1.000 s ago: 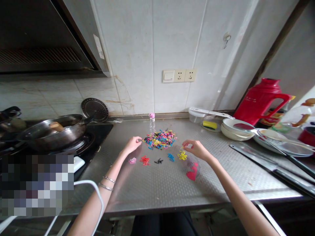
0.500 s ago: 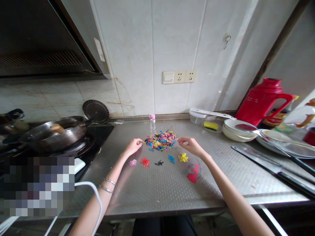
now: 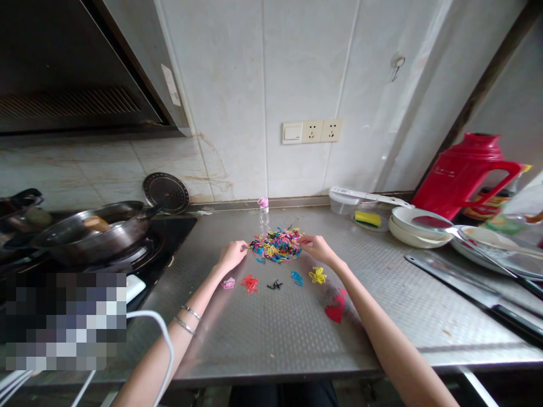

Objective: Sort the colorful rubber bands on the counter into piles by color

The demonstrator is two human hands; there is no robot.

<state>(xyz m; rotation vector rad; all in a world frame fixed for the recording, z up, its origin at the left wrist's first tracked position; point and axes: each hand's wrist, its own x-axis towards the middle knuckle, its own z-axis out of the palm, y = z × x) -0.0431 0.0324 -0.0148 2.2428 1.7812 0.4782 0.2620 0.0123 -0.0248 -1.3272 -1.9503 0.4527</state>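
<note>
A heap of small coloured rubber bands [image 3: 276,246] lies on the steel counter. At its left edge is my left hand [image 3: 233,254], thumb and fingertips pinched together; what they hold is too small to make out. My right hand [image 3: 317,249] reaches the heap's right edge, its fingers also pinched, the tips among the bands. In front of the heap run small sorted piles: pink bands [image 3: 228,283], red bands [image 3: 250,283], black bands [image 3: 275,285], blue bands [image 3: 297,278] and yellow bands [image 3: 318,275].
A clear bottle with a pink cap [image 3: 263,203] stands behind the heap. A clear plastic bag with a red heart [image 3: 336,307] lies by my right forearm. Rightward are a cleaver [image 3: 449,282], stacked bowls [image 3: 418,232] and a red thermos [image 3: 460,175]; a pan [image 3: 97,237] sits left.
My right hand has moved left, from just beside the heap onto its right edge. My left hand stays pinched at the left edge. The view has shifted slightly.
</note>
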